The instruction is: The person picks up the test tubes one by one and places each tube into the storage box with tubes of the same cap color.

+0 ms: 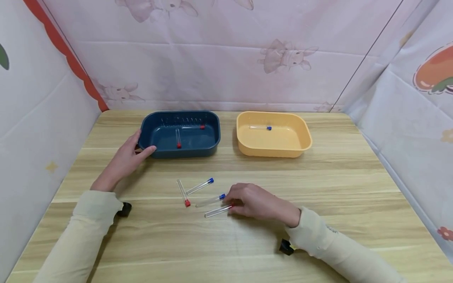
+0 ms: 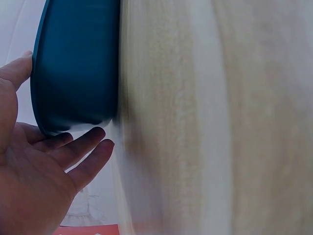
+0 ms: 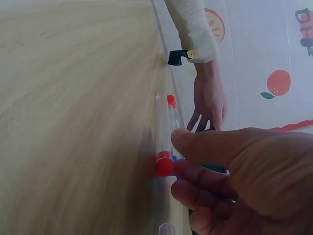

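My left hand [image 1: 124, 161] rests against the left end of a dark blue basin [image 1: 184, 154], its thumb at the rim and its fingers spread along the outside. Two red-capped tubes [image 1: 178, 138] lie inside that basin. My right hand [image 1: 256, 202] is low over the table, thumb and forefinger beside the red cap [image 3: 165, 166] of a clear tube [image 1: 216, 212]. In the right wrist view a gap shows between those fingertips. Close by lie a blue-capped tube [image 1: 209, 201], another blue-capped tube [image 1: 199, 186] and a red-capped tube [image 1: 182, 192].
To the right of the blue basin stands a yellow basin [image 1: 274, 152] with one blue-capped tube [image 1: 260, 127] in it. Printed cloth walls [image 1: 212, 70] close off the back and both sides of the wooden table [image 1: 170, 251]. A small black device [image 1: 286, 247] hangs at the right cuff.
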Motion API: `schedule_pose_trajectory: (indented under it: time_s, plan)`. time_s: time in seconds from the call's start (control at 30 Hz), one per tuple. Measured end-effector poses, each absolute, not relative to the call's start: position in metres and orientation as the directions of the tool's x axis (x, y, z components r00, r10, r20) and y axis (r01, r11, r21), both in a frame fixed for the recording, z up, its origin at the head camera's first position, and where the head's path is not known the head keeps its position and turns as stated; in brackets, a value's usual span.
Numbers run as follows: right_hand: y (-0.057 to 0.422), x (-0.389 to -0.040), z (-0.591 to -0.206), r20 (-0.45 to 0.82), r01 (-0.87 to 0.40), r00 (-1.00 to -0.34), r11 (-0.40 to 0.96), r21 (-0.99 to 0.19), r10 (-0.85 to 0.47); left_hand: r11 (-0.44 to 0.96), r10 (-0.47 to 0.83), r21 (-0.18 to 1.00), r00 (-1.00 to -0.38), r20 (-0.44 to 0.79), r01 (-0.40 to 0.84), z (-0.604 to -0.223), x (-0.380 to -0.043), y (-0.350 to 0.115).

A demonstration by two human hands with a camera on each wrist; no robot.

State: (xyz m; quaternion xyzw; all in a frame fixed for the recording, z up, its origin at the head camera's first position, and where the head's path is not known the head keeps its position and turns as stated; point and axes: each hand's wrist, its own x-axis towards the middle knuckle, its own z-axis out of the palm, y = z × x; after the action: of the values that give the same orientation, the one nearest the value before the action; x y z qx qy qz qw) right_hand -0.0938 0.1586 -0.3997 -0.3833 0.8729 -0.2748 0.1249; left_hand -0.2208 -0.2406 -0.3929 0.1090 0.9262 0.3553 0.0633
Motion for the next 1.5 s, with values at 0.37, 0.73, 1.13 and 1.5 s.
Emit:
schedule_pose_trajectory:
  time_s: [0.37,0.73,1.13,1.5]
  plan:
    - [0.155,-0.095,-0.404,-0.026,-0.588,-0.662,0.541,-0.602,-0.749,0.735,0.240,0.663,-0.969,-0.057,0.143,-0.393,-0.222,-0.240]
    - [0.149,-0.093,-0.402,-0.060,-0.565,-0.681,0.576,-0.590,-0.730,0.740,0.229,0.660,-0.971,-0.071,0.126,-0.394,-0.222,-0.240]
    - [0.141,-0.088,-0.400,-0.167,-0.485,-0.699,0.633,-0.603,-0.695,0.741,0.227,0.660,-0.971,-0.073,0.124,-0.393,-0.223,-0.239]
    - [0.133,-0.086,-0.399,-0.249,-0.408,-0.675,0.632,-0.659,-0.695,0.737,0.238,0.662,-0.969,-0.068,0.135,-0.393,-0.223,-0.240]
